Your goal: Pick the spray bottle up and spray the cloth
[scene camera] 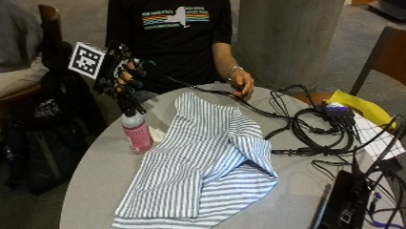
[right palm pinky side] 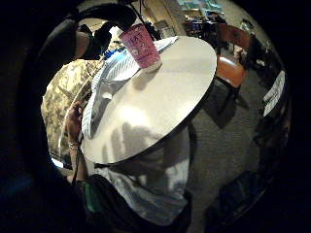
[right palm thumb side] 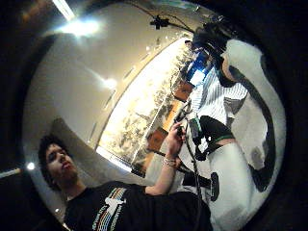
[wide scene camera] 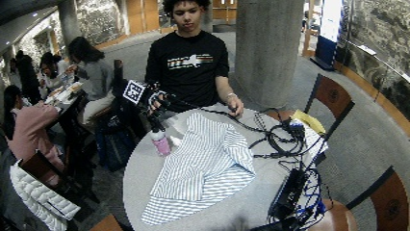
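Loosely curled and holding nothing, the gloved right hand [scene camera: 126, 71] hangs just above the pink spray bottle [scene camera: 136, 131], which stands on the round table [scene camera: 95, 183]. Beside the bottle lies the striped cloth [scene camera: 203, 157], spread out.

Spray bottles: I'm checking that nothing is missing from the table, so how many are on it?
1. The pink spray bottle stands upright on the table beside the striped cloth, just below the gloved right hand.
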A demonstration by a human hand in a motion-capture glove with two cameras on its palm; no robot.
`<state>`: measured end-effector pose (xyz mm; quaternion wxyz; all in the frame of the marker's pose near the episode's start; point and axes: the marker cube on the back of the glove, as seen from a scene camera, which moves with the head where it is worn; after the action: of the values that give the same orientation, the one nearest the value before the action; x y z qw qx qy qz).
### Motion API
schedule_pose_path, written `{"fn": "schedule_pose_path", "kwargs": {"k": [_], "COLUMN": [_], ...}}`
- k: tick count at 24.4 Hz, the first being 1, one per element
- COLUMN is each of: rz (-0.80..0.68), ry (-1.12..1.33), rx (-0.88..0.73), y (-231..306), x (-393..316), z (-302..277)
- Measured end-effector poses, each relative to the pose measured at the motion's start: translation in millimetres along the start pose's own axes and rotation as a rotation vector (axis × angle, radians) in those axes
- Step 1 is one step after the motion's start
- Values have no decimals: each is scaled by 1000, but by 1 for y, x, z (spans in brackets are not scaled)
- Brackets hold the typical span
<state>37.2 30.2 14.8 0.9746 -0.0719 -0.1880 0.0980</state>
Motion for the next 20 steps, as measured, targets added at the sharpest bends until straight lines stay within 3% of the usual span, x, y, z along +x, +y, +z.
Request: {"fn": "schedule_pose_path", "kwargs": {"k": [6,10,20], "rz": [156,216,263], "ry": [-298,-373,-223], "rx": [272,281,254], "y": [-16,-13,-48], "x": [6,10,32], "z": [4,6,18]}}
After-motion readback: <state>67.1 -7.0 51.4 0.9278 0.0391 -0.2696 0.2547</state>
